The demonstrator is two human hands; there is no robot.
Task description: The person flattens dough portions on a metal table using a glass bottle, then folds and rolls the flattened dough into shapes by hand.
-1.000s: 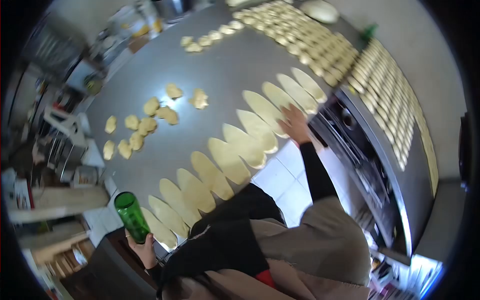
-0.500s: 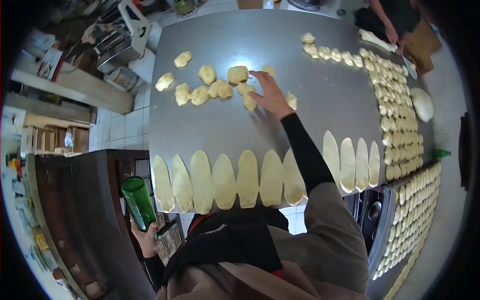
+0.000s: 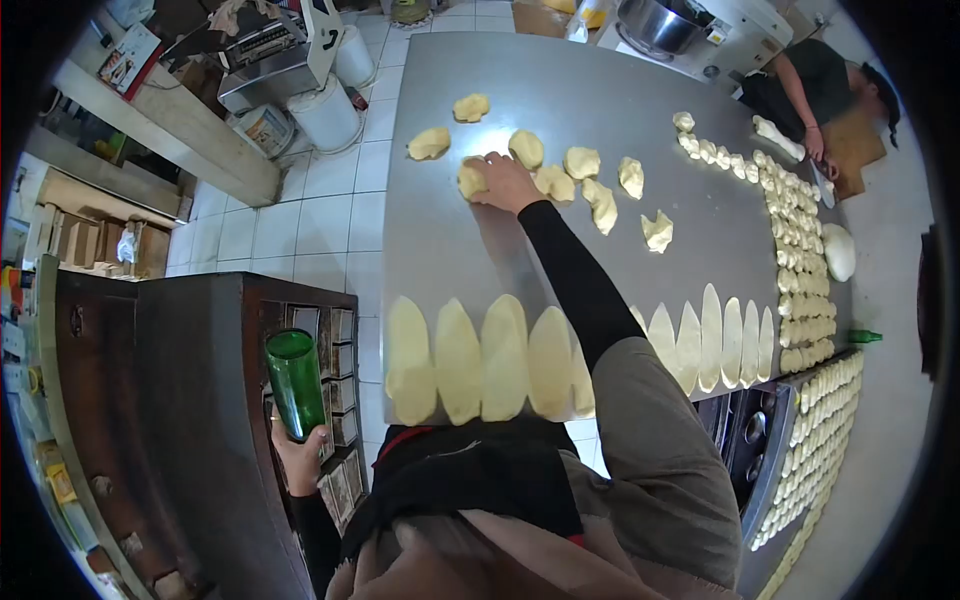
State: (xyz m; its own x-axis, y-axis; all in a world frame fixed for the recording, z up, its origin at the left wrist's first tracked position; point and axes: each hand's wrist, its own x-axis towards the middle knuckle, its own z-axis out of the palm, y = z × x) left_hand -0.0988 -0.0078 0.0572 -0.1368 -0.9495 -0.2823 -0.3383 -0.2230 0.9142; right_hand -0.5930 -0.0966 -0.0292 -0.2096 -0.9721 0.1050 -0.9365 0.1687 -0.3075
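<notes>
My left hand is wrapped round a green glass bottle, held upright beside the table's left edge. Over the metal table, my right hand has its fingers and thumb round a lump of dough. Close by lie other dough lumps, one just beyond my fingers and one at the far left. Along the near edge runs a row of flat, elongated dough sheets, partly hidden by my right arm.
Small shaped dough pieces stand in rows on the table's right side, with a filled tray below. At the far right corner a co-worker's hands are near a dough strip. A dark drawer cabinet stands to my left.
My right hand has moved left across the table to the lump it now grips. My view has shifted left. The bottle stays in my left hand.
</notes>
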